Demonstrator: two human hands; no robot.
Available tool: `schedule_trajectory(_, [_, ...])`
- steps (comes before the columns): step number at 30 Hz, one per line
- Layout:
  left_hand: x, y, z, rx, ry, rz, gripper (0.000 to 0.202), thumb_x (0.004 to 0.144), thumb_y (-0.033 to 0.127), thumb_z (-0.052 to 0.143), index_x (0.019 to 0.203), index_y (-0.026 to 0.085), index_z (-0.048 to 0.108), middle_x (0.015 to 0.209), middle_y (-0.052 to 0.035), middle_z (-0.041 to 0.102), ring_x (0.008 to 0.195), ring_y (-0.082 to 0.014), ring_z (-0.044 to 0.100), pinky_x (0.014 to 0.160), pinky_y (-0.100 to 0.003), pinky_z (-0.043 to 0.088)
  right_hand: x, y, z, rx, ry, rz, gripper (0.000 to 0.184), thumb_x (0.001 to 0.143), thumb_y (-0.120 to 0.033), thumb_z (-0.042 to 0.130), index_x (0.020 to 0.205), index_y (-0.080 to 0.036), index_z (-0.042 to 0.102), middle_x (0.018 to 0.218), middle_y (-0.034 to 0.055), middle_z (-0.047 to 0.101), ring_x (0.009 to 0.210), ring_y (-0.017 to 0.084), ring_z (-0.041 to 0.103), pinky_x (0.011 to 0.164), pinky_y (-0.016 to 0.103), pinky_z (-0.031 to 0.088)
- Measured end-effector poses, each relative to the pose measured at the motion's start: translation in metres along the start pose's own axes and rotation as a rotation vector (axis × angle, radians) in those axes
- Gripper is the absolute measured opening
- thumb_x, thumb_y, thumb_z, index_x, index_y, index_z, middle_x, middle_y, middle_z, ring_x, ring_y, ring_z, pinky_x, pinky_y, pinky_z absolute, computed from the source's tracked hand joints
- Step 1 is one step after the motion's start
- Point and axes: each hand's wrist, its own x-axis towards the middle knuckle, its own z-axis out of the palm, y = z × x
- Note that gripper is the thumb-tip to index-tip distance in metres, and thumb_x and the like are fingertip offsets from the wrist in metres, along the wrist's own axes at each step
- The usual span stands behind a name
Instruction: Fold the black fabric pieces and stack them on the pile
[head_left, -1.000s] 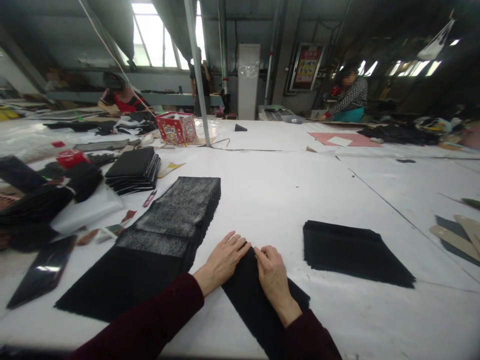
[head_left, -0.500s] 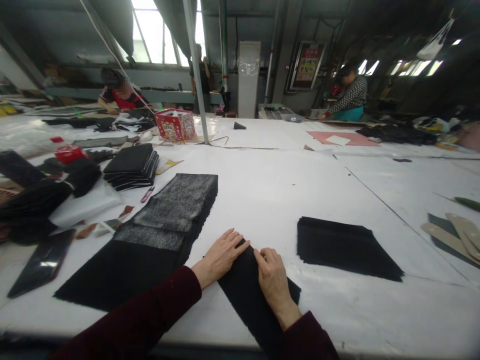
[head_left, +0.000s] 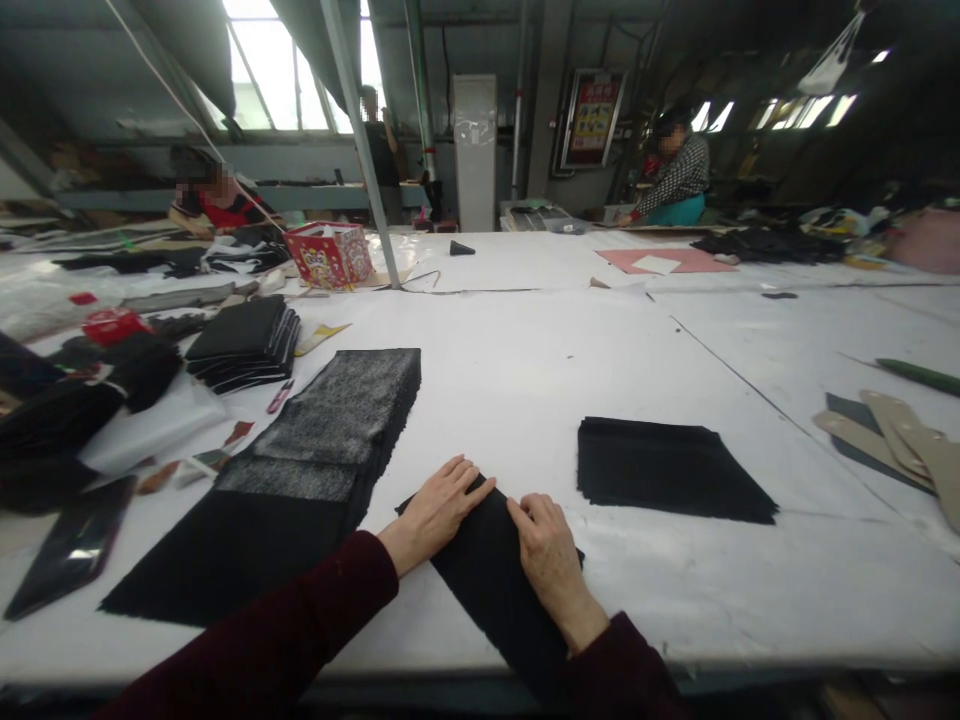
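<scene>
Now seeing more of black cloth [head_left: 487,560] past L hand [head_left: 442,510] and less past R hand [head_left: 551,550] vs. 1 sec ago. Resting L palm-down, fingers extended over cloth's far end, not clenched; curling R over right side, thumb toward L, can't tell if pinching. Keeping cloth on white surface [head_left: 495,350], running to near edge, btwn speckled stack [head_left: 352,400] at left and black stack [head_left: 667,470] at right. Leaving wide bare room beyond fingertips, also btwn R and black stack.

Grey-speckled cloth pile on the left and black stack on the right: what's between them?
In the head view, the left hand and right hand rest on a black cloth there, on the white table.
</scene>
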Motion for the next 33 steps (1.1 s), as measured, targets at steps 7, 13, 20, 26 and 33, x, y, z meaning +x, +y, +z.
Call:
schedule_trajectory(7, [0.002, 0.004, 0.004, -0.071, -0.048, 0.023, 0.058, 0.087, 0.004, 0.043, 0.143, 0.016, 0.037, 0.120, -0.0095, 0.054, 0.114, -0.0228, 0.049, 0.108, -0.038, 0.035, -0.009, 0.004, -0.012, 0.027, -0.031, 0.026, 0.025, 0.096, -0.009, 0.043, 0.106, -0.017, 0.064, 0.090, 0.0062, 0.055, 0.085, 0.020, 0.048, 0.078, 0.033, 0.039])
schedule_trajectory(13, [0.004, 0.010, 0.001, -0.076, -0.062, 0.040, 0.063, 0.085, 0.001, 0.044, 0.143, 0.023, 0.038, 0.123, -0.0097, 0.052, 0.117, -0.0243, 0.048, 0.105, -0.042, 0.037, -0.016, 0.008, -0.016, 0.027, -0.029, 0.023, 0.024, 0.095, -0.009, 0.044, 0.106, -0.017, 0.064, 0.087, 0.0058, 0.055, 0.084, 0.020, 0.047, 0.076, 0.033, 0.038])
schedule_trajectory(20, [0.006, 0.014, 0.002, -0.109, -0.080, 0.068, 0.060, 0.086, 0.001, 0.041, 0.143, 0.020, 0.038, 0.123, -0.0089, 0.053, 0.116, -0.0223, 0.048, 0.104, -0.037, 0.039, -0.024, 0.014, -0.025, 0.015, -0.044, 0.004, 0.026, 0.093, -0.008, 0.046, 0.110, -0.016, 0.064, 0.089, 0.0070, 0.056, 0.087, 0.021, 0.047, 0.077, 0.034, 0.038])
schedule_trajectory(26, [0.009, 0.025, -0.004, -0.031, -0.110, 0.085, 0.069, 0.085, 0.003, 0.045, 0.148, 0.027, 0.030, 0.121, -0.0098, 0.052, 0.116, -0.0250, 0.048, 0.102, -0.042, 0.039, -0.032, 0.019, -0.031, 0.008, -0.056, -0.015, 0.028, 0.093, -0.007, 0.045, 0.113, -0.013, 0.063, 0.090, 0.0075, 0.056, 0.087, 0.021, 0.047, 0.079, 0.035, 0.039])
schedule_trajectory(33, [0.010, 0.030, -0.004, -0.035, -0.098, 0.137, 0.056, 0.090, 0.007, 0.045, 0.144, 0.020, 0.036, 0.126, -0.0088, 0.052, 0.117, -0.0220, 0.047, 0.104, -0.035, 0.037, -0.042, 0.026, -0.035, 0.007, -0.053, -0.038, 0.029, 0.094, -0.008, 0.044, 0.116, -0.014, 0.062, 0.090, 0.0078, 0.055, 0.086, 0.021, 0.047, 0.077, 0.035, 0.040])
